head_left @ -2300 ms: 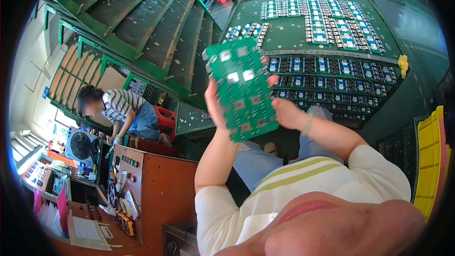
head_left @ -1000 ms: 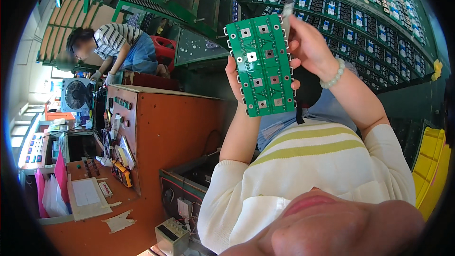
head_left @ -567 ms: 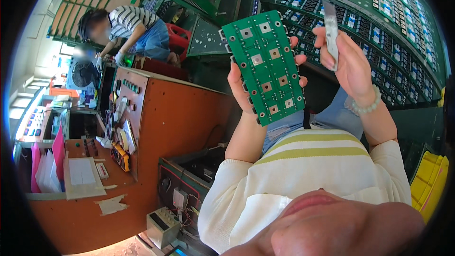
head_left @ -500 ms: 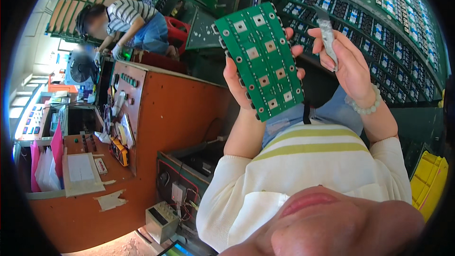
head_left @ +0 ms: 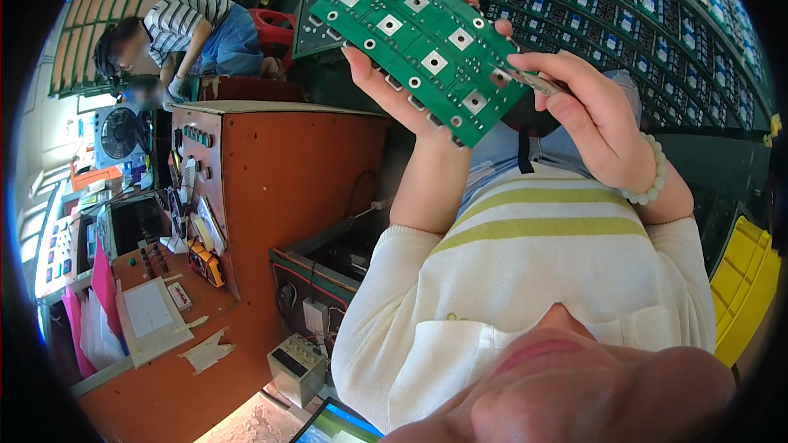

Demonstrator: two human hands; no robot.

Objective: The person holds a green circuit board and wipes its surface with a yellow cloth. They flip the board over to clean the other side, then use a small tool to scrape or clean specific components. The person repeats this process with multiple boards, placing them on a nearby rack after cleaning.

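Head view: our left hand [head_left: 389, 97] gripped the board [head_left: 414, 37]; our right hand [head_left: 594, 107] brought its pinched blade [head_left: 539, 82] over it, seemingly ready.

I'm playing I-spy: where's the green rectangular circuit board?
In the head view, the green rectangular circuit board is at upper centre, in the left-hand grip, beside the right-hand grip.

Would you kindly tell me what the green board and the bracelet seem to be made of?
The green board looks like glossy, coated laminate: thin, flat, dotted with metallic squares. The bracelet may be polished stone, glass or plastic: its pale, round beads look smooth.
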